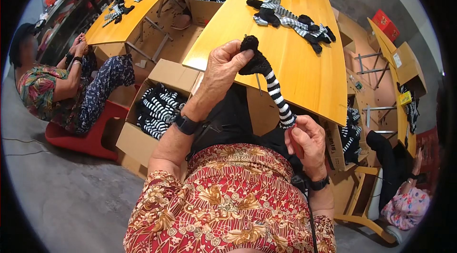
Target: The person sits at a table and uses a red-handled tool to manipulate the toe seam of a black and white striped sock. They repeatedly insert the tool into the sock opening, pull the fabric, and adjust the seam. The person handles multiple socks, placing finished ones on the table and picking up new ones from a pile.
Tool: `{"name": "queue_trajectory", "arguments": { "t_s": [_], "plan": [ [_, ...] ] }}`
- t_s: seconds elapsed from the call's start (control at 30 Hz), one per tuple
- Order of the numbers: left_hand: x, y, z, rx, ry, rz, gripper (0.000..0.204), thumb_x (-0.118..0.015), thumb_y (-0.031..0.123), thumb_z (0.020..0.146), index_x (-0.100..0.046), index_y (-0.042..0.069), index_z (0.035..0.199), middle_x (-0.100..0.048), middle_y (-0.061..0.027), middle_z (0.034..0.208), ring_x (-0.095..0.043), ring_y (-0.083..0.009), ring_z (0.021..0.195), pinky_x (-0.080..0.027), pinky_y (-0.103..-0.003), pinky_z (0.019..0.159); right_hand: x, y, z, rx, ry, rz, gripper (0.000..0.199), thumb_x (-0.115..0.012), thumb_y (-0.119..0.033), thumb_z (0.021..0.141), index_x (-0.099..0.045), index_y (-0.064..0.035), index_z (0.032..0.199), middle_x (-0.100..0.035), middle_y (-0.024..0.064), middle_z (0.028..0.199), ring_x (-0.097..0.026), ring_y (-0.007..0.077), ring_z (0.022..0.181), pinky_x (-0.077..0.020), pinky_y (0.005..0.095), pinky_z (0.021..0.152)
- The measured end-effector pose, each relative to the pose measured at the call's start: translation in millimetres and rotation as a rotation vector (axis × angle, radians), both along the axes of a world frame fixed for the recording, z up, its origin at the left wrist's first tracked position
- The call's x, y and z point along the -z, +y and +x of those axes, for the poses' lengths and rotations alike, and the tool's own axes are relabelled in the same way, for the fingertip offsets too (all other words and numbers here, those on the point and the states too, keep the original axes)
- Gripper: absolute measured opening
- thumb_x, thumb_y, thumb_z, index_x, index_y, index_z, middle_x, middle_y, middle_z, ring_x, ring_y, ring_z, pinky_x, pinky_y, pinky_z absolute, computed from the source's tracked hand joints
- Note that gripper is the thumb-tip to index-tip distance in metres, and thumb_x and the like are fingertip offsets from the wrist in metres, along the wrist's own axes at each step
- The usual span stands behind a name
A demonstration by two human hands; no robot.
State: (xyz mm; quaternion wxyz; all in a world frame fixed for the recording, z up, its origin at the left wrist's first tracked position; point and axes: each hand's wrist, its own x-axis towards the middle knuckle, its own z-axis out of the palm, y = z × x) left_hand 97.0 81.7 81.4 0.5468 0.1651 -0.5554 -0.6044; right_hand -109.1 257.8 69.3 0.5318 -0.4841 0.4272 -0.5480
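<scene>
A sock-like knitted piece [274,90], striped black and white with a bulky black end, is stretched at a slant between my two hands above my lap. My left hand [223,70] pinches the black end between thumb and fingers, at the near edge of the yellow table [285,72]. Lower and to the right, my right hand [307,142] has its fingers closed on the striped end, where a small spot of red shows. Farther back on the table lies a row of similar striped pieces [290,21] with black ends.
An open cardboard box [176,74] of striped knits stands left of my lap; another box [333,143] stands at right under the table edge. A seated person [62,82] is at a second yellow table [138,3] on the left. Another person [404,205] sits at far right.
</scene>
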Motion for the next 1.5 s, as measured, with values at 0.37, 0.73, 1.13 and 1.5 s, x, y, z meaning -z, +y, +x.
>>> {"name": "queue_trajectory", "arguments": {
  "t_s": [0.37,0.73,1.13,1.5],
  "plan": [
    [-2.6,14.3,-15.1,-0.007,-0.132,-0.015,0.018,-0.058,0.015,0.096,-0.065,0.001,0.105,-0.067,0.0019,0.093,-0.059,-0.0038,0.082,-0.048,-0.020,0.075,2.4,-8.2,13.3,0.132,0.069,-0.055,0.023,-0.058,-0.007,0.093,-0.058,0.0019,0.114,-0.061,0.0060,0.076,-0.052,0.0067,0.057,-0.0426,0.0197,0.050],
    [5.7,-4.5,-4.5,-0.105,-0.006,0.033,0.020,-0.059,0.021,0.096,-0.066,0.003,0.099,-0.069,-0.0031,0.090,-0.065,-0.0103,0.078,-0.053,-0.026,0.076,-12.3,2.3,10.7,0.082,0.183,0.026,0.021,-0.056,-0.007,0.093,-0.056,0.0015,0.113,-0.059,0.0042,0.076,-0.051,0.0053,0.058,-0.0428,0.0198,0.051],
    [-4.2,2.4,-13.6,0.080,0.322,0.348,0.017,-0.054,0.022,0.097,-0.061,0.008,0.105,-0.069,-0.0095,0.101,-0.068,-0.0181,0.091,-0.052,-0.031,0.082,0.7,1.6,7.9,0.143,0.105,-0.008,0.019,-0.056,-0.008,0.094,-0.055,-0.0011,0.112,-0.060,0.0057,0.075,-0.053,0.0064,0.056,-0.0421,0.0197,0.048],
    [-36.6,-15.1,0.5,0.161,0.178,0.325,0.040,-0.054,0.037,0.096,-0.055,0.003,0.118,-0.066,-0.0171,0.111,-0.065,-0.0221,0.098,-0.051,-0.037,0.090,7.5,-0.2,7.0,0.251,0.540,-0.208,0.021,-0.063,-0.005,0.088,-0.060,-0.0015,0.109,-0.060,0.0023,0.081,-0.054,0.0071,0.065,-0.0444,0.0225,0.058]
  ]
}}
